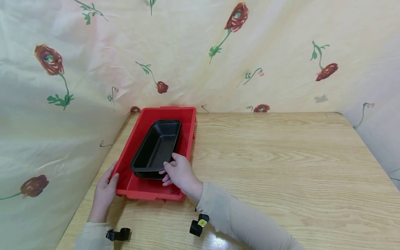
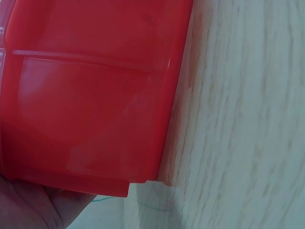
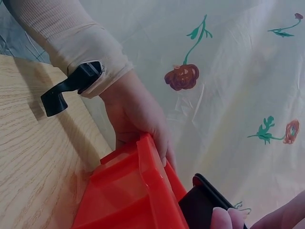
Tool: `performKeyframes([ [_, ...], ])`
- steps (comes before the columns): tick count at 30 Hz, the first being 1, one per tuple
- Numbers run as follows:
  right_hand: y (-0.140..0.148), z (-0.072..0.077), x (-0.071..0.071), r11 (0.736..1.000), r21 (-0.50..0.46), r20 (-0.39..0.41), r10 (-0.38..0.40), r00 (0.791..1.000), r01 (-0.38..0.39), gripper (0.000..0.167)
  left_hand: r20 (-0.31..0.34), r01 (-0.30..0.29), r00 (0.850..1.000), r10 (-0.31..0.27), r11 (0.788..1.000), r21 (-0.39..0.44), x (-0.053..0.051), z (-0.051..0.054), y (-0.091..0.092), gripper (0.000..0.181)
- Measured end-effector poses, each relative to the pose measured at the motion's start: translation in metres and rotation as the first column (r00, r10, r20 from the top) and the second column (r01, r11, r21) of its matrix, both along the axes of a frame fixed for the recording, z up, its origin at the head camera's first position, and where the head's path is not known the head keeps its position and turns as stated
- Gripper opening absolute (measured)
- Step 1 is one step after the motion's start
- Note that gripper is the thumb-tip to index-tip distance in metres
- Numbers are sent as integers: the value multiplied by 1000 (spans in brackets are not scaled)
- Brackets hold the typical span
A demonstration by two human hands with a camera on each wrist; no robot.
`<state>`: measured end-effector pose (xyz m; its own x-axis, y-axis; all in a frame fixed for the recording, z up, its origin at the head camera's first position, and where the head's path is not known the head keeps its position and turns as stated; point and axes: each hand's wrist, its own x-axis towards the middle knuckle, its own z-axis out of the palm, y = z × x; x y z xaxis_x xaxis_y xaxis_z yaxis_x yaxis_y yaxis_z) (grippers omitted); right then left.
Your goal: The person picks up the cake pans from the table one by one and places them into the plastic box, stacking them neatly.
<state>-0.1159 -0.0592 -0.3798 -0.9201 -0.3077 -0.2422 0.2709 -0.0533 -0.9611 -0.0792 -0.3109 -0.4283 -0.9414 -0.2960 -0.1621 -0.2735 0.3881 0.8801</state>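
Observation:
A red plastic tray stands at the left side of the table. Inside it lies a dark loaf pan, stacked over at least one more dark pan whose edge shows beneath. My left hand grips the tray's near-left side, thumb on the rim; the left wrist view shows that hand at the tray's outer wall. With my right hand I pinch the loaf pan's near-right rim. Part of those fingers appears against the black pan in the right wrist view.
The wood-grain table extends to the right of the tray. A flower-printed cloth hangs behind the table and along its left side. Black straps with small mounts sit on both wrists.

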Motion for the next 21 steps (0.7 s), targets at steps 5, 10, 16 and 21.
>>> performKeyframes([
  [5,0,0,0,1000,18,19,24,1000,-25,65,0,-1,1000,1,1000,6,0,1,1,52],
  [10,2,1,0,991,80,35,104,994,-106,72,0,-1,1000,1,1000,12,1,1,1,52],
  [16,4,4,1,970,165,40,176,984,-180,65,3,-6,1000,6,1000,6,0,1,1,52],
  [21,2,7,2,957,211,67,190,980,-200,80,-10,-2,1000,2,1000,2,1,1,0,51],
])
